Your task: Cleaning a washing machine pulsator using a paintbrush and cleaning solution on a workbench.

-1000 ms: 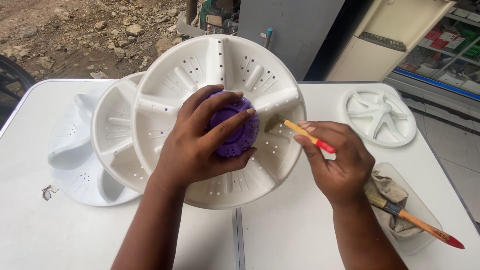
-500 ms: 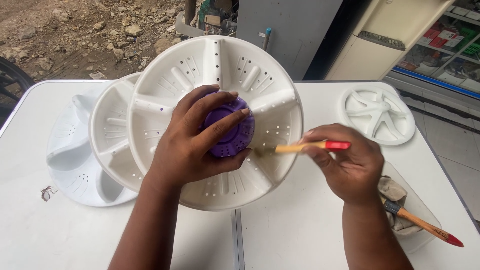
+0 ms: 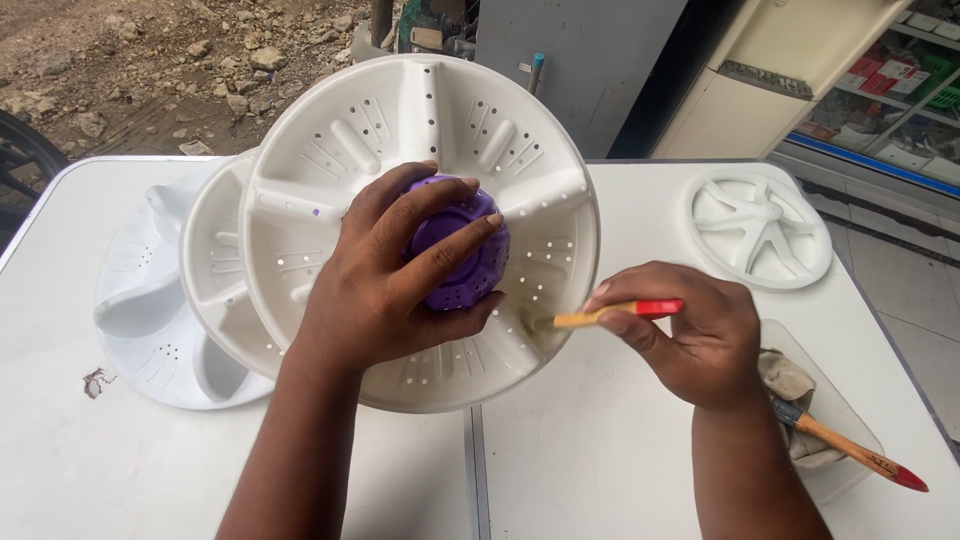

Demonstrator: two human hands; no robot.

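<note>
A large white ribbed plastic disc (image 3: pixel 420 130) with small holes is tilted toward me on the white table (image 3: pixel 600 460). My left hand (image 3: pixel 395 270) grips the purple perforated cap (image 3: pixel 462 250) at the disc's centre. My right hand (image 3: pixel 685 335) holds a small brush (image 3: pixel 610 315) with a yellow and red handle. Its bristle end touches the disc's lower right part, beside the cap.
Two more white discs (image 3: pixel 150 290) are stacked behind and left of the held one. A smaller white spoked disc (image 3: pixel 760 230) lies at the right. A clear tray (image 3: pixel 850 440) near the right edge holds a rag and a second brush (image 3: pixel 850 450). Stony ground lies beyond.
My right hand has swung the brush from pointing up-left to lying level and moved it lower along the disc. My left hand has stayed on the purple cap.
</note>
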